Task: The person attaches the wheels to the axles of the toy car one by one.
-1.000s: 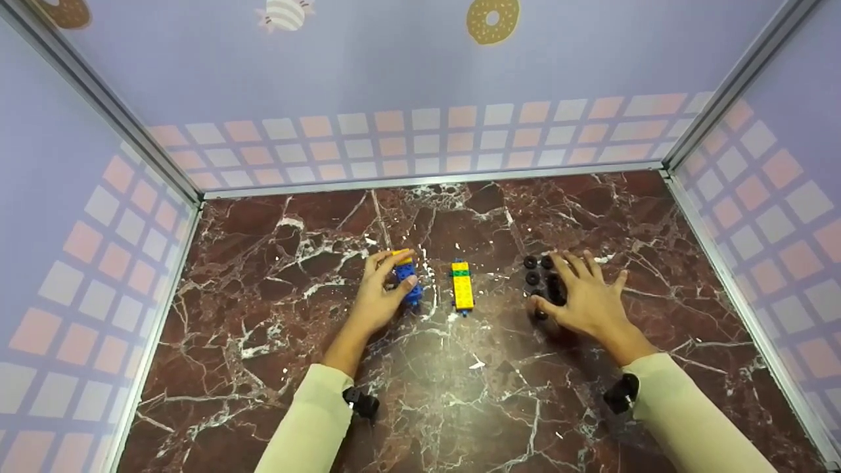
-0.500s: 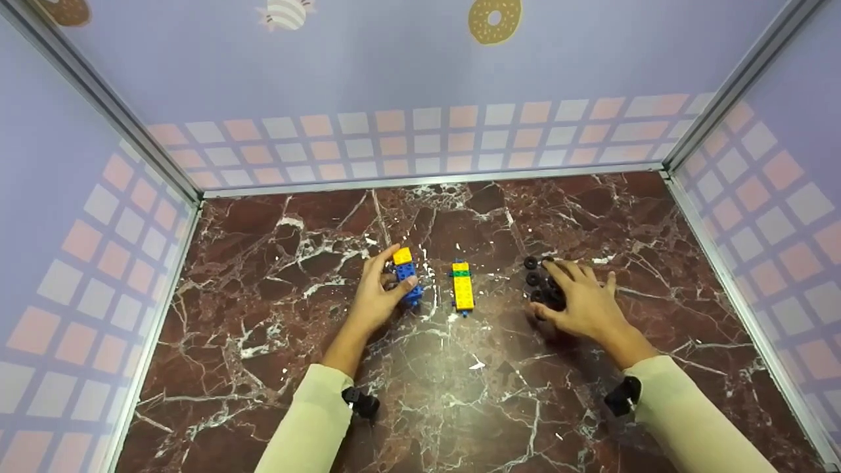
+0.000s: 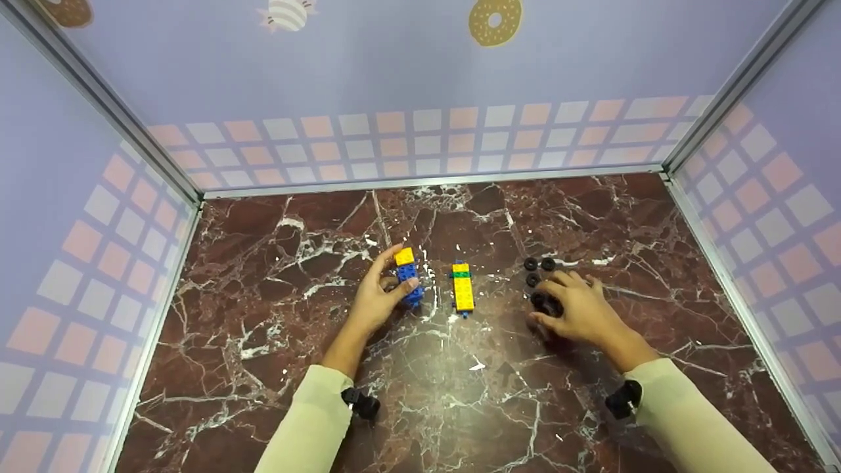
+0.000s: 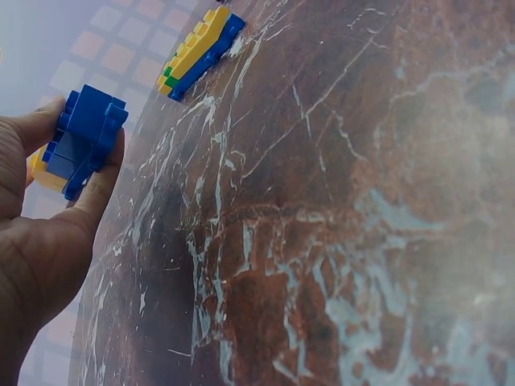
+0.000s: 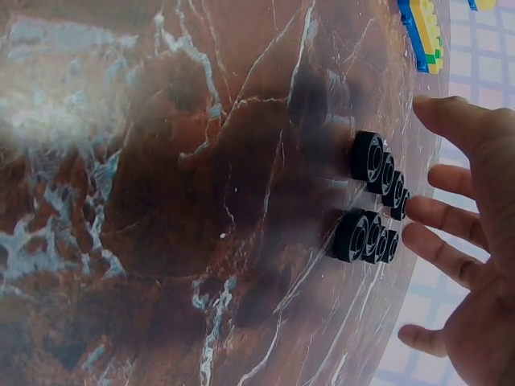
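A small toy brick vehicle (image 3: 407, 270), blue with a yellow brick at its far end, is pinched between the thumb and fingers of my left hand (image 3: 376, 295). Its blue side and underside (image 4: 88, 129) face the left wrist view. My right hand (image 3: 585, 310) hovers over a group of black toy wheels (image 3: 531, 264), fingers spread and bent toward them. In the right wrist view the wheels (image 5: 370, 157) stand in two rows, and a gap shows between thumb and fingers. From the head view, the hand partly hides the nearer wheels.
A second toy brick vehicle (image 3: 464, 292), yellow with a green strip on a blue base, lies between the hands. All of it rests on a dark red marbled table (image 3: 420, 407). Pale purple walls (image 3: 420, 79) with a checked band enclose the back and sides.
My left index finger has drawn back from the yellow brick's top, leaving it in sight. My right hand has pulled slightly nearer with its fingers bending, uncovering the far wheels.
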{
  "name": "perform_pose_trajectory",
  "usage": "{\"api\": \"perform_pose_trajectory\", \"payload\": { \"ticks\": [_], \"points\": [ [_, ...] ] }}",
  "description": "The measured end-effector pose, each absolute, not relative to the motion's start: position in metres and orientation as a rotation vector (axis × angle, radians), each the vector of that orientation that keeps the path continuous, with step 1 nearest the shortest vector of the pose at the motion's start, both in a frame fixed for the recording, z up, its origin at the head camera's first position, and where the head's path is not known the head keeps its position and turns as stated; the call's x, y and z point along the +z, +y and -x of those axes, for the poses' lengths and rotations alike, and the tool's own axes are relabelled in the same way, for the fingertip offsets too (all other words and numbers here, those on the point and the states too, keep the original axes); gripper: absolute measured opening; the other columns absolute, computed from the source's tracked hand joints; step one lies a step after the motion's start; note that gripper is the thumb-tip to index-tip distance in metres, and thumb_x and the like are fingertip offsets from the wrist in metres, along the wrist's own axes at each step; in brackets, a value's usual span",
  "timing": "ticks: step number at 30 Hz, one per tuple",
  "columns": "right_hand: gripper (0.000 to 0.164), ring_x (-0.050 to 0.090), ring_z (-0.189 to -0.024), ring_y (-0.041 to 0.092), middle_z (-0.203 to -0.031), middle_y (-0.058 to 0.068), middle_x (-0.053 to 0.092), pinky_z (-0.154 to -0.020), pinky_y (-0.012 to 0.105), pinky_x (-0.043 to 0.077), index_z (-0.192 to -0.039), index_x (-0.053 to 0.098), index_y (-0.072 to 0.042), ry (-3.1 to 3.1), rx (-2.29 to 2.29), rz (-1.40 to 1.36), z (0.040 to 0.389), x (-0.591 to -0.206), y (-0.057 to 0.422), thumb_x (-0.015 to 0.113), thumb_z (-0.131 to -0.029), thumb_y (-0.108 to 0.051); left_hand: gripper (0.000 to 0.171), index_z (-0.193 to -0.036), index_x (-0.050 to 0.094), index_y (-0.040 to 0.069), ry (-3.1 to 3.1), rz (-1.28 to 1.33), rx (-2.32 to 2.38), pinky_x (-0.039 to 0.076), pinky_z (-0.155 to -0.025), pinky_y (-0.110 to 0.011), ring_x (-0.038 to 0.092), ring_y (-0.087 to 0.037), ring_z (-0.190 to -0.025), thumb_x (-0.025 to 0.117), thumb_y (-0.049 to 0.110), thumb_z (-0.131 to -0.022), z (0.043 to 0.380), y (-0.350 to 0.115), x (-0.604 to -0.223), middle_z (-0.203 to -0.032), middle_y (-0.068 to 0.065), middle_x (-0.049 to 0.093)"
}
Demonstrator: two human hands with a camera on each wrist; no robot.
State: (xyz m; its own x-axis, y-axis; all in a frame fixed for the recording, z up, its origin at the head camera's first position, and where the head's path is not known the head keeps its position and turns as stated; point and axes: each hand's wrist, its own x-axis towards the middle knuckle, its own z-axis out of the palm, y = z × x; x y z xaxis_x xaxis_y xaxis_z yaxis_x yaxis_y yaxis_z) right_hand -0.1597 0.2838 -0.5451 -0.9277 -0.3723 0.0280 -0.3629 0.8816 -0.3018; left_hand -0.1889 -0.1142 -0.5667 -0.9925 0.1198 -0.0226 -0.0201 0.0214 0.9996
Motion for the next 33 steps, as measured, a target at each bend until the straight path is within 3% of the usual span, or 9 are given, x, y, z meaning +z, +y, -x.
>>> {"api": "perform_pose_trajectory", "payload": {
  "ticks": [5,8,11,21,33],
  "points": [
    [0.038,0.069,-0.109,0.034,-0.108,0.008,0.071,-0.096,0.068,0.048,-0.113,0.076,-0.013,2.996,-0.498,0.636,0.155,-0.548,0.283,0.091,-0.088,-0.038,0.082,-0.169,0.042,0.017,2.136,-0.083,2.131,0.067,-0.084,-0.028,0.073,-0.03,-0.111,0.082,0.006,-0.099,0.188,-0.114,-0.565,-0.149,-0.026,0.054],
    [0.035,0.065,-0.092,0.024,-0.094,0.001,0.065,-0.085,0.054,0.045,-0.108,0.077,-0.013,3.0,-0.476,0.65,0.153,-0.55,0.283,0.093,-0.087,-0.036,0.085,-0.171,0.039,0.019,2.107,-0.066,2.13,0.067,-0.087,-0.028,0.073,-0.028,-0.112,0.083,0.008,-0.099,0.188,-0.114,-0.565,-0.148,-0.026,0.054],
    [0.033,0.061,-0.088,0.021,-0.091,-0.001,0.063,-0.079,0.046,0.04,-0.108,0.078,-0.014,3.005,-0.464,0.652,0.151,-0.552,0.284,0.093,-0.087,-0.035,0.088,-0.172,0.037,0.019,2.082,-0.054,2.134,0.067,-0.088,-0.028,0.072,-0.027,-0.113,0.083,0.007,-0.099,0.189,-0.115,-0.566,-0.148,-0.026,0.054],
    [0.027,0.07,-0.102,0.033,-0.102,0.006,0.071,-0.077,0.049,0.043,-0.112,0.081,-0.014,3.027,-0.45,0.694,0.15,-0.554,0.283,0.09,-0.09,-0.026,0.088,-0.172,0.036,0.013,1.937,-0.068,2.24,0.068,-0.087,-0.028,0.073,-0.025,-0.108,0.081,-0.001,-0.098,0.19,-0.114,-0.566,-0.145,-0.027,0.055],
    [0.022,0.072,-0.106,0.034,-0.11,0.008,0.075,-0.08,0.05,0.044,-0.111,0.082,-0.015,3.025,-0.47,0.71,0.149,-0.556,0.283,0.088,-0.09,-0.019,0.082,-0.167,0.044,0.013,1.88,-0.043,2.254,0.069,-0.085,-0.031,0.071,-0.023,-0.103,0.082,-0.001,-0.097,0.187,-0.115,-0.565,-0.146,-0.024,0.052]
  ]
}}
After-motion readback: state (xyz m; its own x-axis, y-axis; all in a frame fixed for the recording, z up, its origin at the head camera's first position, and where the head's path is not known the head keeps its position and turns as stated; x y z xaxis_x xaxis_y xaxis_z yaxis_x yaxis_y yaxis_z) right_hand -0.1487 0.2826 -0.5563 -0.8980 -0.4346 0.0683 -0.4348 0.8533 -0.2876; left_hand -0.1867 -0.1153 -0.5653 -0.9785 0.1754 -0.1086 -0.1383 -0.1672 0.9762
